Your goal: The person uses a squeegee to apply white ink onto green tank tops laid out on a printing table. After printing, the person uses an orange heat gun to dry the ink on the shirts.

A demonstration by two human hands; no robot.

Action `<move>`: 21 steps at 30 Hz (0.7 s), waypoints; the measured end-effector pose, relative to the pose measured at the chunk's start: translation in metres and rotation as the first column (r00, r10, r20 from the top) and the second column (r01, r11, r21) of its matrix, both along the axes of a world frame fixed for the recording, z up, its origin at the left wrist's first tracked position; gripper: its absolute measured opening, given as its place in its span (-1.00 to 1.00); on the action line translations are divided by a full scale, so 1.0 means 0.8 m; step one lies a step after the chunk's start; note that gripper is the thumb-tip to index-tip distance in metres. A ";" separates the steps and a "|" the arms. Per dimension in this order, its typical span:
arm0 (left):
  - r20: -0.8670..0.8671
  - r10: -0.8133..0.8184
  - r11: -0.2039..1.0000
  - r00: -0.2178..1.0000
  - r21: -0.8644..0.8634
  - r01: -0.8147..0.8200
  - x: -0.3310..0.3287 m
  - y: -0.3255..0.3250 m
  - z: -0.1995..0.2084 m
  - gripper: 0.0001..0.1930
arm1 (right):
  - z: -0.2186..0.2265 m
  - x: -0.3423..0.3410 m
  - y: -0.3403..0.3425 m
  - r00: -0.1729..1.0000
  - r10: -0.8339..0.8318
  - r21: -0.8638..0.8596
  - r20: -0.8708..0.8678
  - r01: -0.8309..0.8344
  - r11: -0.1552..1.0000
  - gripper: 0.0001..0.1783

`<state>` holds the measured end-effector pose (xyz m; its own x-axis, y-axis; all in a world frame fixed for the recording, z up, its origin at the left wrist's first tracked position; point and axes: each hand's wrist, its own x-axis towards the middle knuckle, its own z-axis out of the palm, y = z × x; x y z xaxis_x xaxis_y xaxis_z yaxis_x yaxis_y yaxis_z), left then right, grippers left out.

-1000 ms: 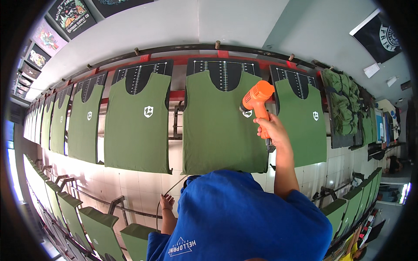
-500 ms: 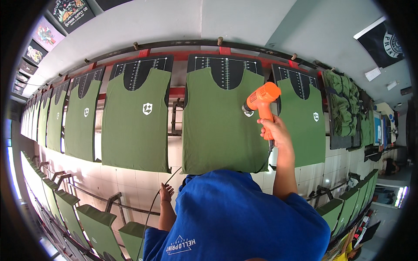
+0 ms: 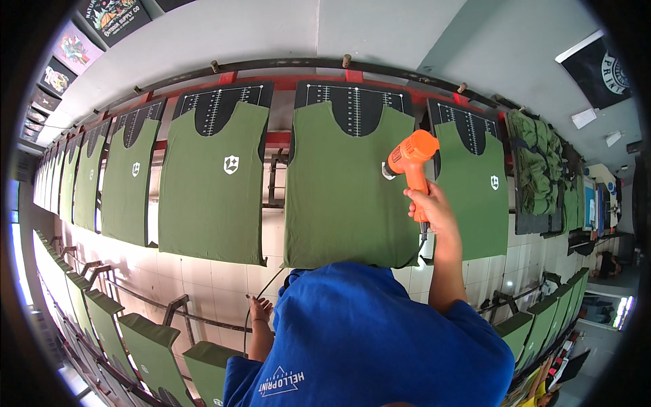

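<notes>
My right hand (image 3: pixel 434 209) is closed around the handle of an orange heat gun (image 3: pixel 412 159). The nozzle points left and down at the white shield print (image 3: pixel 388 171) on a green T-shirt (image 3: pixel 346 203), partly covering that print. This shirt lies flat over a black marked board (image 3: pixel 356 115) in front of me. Low on the left, my left hand (image 3: pixel 261 312) has its fingers apart. A dark power cord (image 3: pixel 249 317) passes against it, and I see no firm grip on the cord.
Another green shirt (image 3: pixel 213 197) lies on a board to the left, and one (image 3: pixel 471 203) to the right. Several more boards run along the red rail (image 3: pixel 278 139). Piled green garments (image 3: pixel 536 163) sit farther right. A second row of boards (image 3: pixel 150 349) stands behind me.
The heat gun stays over the same print, tilted slightly differently. Near my left hand the cord has swung right and now hangs more steeply. My left hand has dropped a little.
</notes>
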<state>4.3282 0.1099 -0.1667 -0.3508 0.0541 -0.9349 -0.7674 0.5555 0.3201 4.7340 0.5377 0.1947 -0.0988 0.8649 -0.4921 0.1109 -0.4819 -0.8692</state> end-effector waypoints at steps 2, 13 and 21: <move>0.027 -0.011 1.000 1.000 0.029 0.011 0.001 0.001 -0.006 -0.37 | 0.003 0.000 -0.001 1.000 0.004 -0.011 -0.006 -0.004 1.000 -0.61; -0.031 -0.092 0.994 0.995 0.059 0.094 0.001 0.031 -0.010 -0.37 | -0.006 0.007 -0.007 0.998 0.028 0.033 0.055 -0.030 0.999 -0.56; -0.037 -0.062 0.998 0.997 0.025 0.063 -0.005 0.013 -0.017 -0.36 | 0.008 0.015 -0.021 0.998 0.058 0.001 0.025 -0.058 0.998 -0.55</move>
